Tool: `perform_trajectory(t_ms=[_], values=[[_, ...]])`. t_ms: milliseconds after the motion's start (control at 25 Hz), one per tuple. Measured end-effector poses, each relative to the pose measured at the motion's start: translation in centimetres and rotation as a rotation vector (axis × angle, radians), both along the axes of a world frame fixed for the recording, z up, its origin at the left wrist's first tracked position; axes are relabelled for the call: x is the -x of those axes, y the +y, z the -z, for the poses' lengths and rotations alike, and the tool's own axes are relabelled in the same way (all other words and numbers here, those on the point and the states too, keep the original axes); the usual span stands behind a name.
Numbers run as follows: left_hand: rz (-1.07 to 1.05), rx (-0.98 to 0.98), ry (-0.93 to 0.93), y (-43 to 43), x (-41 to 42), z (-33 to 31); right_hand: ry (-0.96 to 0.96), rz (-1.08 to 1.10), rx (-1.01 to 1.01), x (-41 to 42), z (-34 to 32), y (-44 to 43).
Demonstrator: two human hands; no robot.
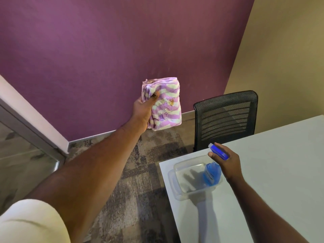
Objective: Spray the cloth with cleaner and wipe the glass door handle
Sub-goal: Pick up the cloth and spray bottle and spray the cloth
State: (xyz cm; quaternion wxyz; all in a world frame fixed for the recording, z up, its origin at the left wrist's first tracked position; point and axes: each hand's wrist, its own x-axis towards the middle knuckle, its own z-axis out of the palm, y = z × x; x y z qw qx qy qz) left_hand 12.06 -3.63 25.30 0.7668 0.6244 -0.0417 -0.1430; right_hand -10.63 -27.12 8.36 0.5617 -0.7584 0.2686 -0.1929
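Note:
My left hand (pixel 143 109) holds a folded cloth (pixel 164 104) with purple and pale yellow stripes, raised at arm's length in front of the purple wall. My right hand (pixel 226 162) grips a spray bottle (pixel 213 172) of blue cleaner by its blue trigger head, over the table's left corner. The bottle's nozzle points left and up towards the cloth. The bottle's lower body hangs above a clear plastic tub. A glass door panel (pixel 21 155) with a metal frame shows at the left edge; its handle is out of sight.
A clear plastic tub (pixel 178 188) sits on the white table (pixel 271 172) near its left corner. A black mesh office chair (pixel 226 116) stands behind the table against the wall. Patterned carpet (pixel 140 181) covers the floor between the table and the door.

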Motion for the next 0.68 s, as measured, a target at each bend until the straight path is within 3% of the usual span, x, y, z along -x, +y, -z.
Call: perform_trajectory(t_ms=[240, 360, 680], values=[[0.003, 0.031, -0.035, 1.2, 0.9, -3.5, -0.015, 0.091, 0.166, -1.8, -6.0, 0.3], [-0.007, 0.055, -0.064, 2.1, 1.4, -6.3, -0.138, 0.017, 0.171, -4.0, -11.4, 1.9], [-0.047, 0.111, -0.149, 6.1, 2.8, -14.2, -0.364, -0.485, -0.178, -13.5, -29.8, 12.1]])
